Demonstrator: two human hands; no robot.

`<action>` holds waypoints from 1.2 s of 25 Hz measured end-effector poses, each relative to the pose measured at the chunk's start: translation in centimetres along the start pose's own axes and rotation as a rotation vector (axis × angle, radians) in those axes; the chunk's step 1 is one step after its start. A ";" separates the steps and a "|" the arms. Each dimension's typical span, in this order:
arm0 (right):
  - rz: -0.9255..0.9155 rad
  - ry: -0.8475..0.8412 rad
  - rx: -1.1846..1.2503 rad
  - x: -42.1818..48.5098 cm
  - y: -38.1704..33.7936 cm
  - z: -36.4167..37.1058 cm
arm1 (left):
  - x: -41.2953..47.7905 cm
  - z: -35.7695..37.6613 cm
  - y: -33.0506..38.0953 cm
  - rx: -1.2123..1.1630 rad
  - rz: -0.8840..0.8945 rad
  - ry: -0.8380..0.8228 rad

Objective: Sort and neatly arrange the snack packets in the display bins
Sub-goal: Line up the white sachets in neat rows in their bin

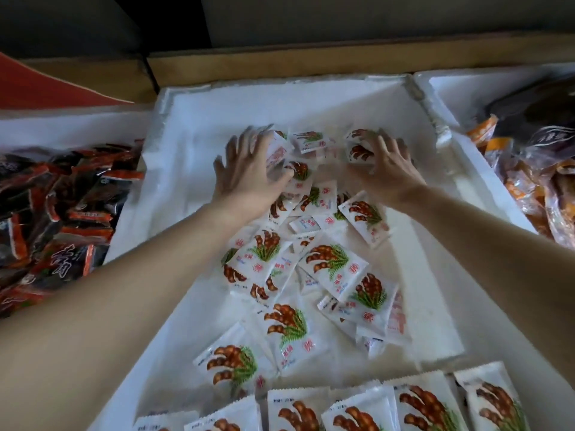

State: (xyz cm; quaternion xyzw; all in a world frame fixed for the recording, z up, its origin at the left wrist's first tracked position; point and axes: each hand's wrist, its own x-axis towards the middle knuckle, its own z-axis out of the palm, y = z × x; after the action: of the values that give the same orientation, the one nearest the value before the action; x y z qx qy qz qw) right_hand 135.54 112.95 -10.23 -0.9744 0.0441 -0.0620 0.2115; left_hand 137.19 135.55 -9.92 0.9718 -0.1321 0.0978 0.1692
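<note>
Gathering loose snack packets (pixel 329 265), heaped from centre to 12 o'clock in the foam bin (pixel 186 135). Both grips apart: left hand (pixel 245 172) and right hand (pixel 385 166) lie spread on packets at 12 o'clock. Judgement: draw few at once toward the neat row (pixel 429 405) at 6 o'clock, print upward.

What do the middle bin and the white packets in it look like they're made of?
The middle bin looks like white foam, probably polystyrene: thick matte walls, chipped crumbly rim. The white packets seem thin plastic film: slight sheen, printed faces, serrated sealed ends.
</note>
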 end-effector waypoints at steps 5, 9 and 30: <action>0.072 -0.058 0.151 3.8 -0.5 1.8 | 5.2 2.1 0.2 -0.285 -0.113 -0.090; -0.077 -0.029 0.000 5.2 -2.5 3.7 | 7.2 2.4 0.5 -0.290 -0.042 -0.143; -0.167 -0.223 -0.076 -9.8 -4.7 1.2 | -10.5 -2.9 0.5 -0.223 0.059 -0.291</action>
State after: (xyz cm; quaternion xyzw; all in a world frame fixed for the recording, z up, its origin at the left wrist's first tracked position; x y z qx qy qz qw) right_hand 126.31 118.77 -10.33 -0.9828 -0.0588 0.0312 0.1720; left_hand 126.67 138.49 -9.61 0.9466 -0.1938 -0.0543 0.2519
